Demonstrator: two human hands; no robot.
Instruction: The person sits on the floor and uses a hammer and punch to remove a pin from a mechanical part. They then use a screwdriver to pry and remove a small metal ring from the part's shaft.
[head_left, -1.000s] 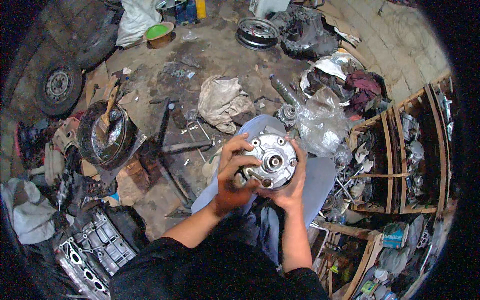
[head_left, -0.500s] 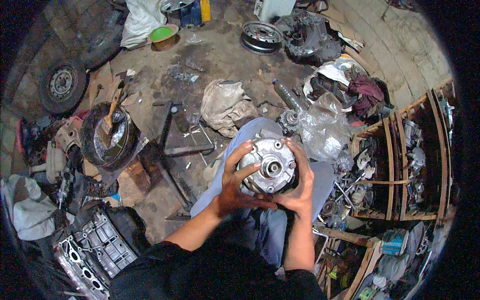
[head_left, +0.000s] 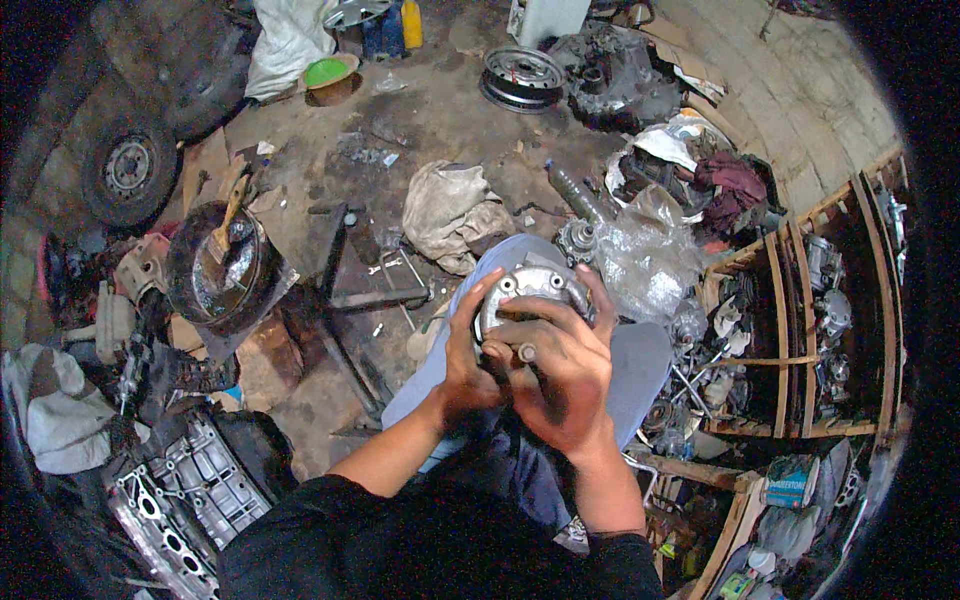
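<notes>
Evidently heavy, stiff, likely greasy: round grey cast-metal housing [head_left: 530,290]; left hand [head_left: 470,350] cups its rim; right hand [head_left: 560,370] clasps the front; rim grip safest.

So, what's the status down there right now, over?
Left hand gripping round metal housing from its side. Right hand laid across its face. Housing over lap, crumpled rag on floor beyond, nothing blocking.
</notes>
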